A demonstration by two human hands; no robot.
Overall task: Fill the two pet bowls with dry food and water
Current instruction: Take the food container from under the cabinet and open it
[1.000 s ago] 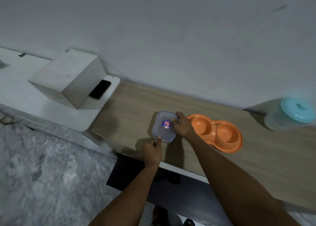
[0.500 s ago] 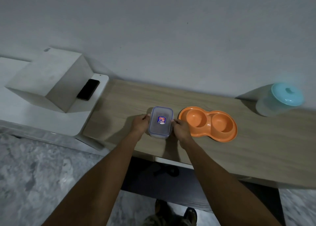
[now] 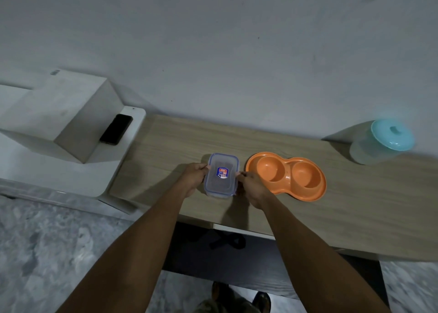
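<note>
A clear rectangular food container with a blue-rimmed lid and a small label sits on the wooden counter. My left hand grips its left side and my right hand grips its right side. Just to the right lies an orange double pet bowl, both wells empty. A translucent jug with a teal lid stands at the far right by the wall.
A white box and a black phone rest on a white ledge to the left. The wall runs behind the counter. Marble floor lies below, with a dark opening under the counter.
My left hand moved from the container's near edge to its left side, and my right hand shifted to its right side. The view has swung so the container sits more centred.
</note>
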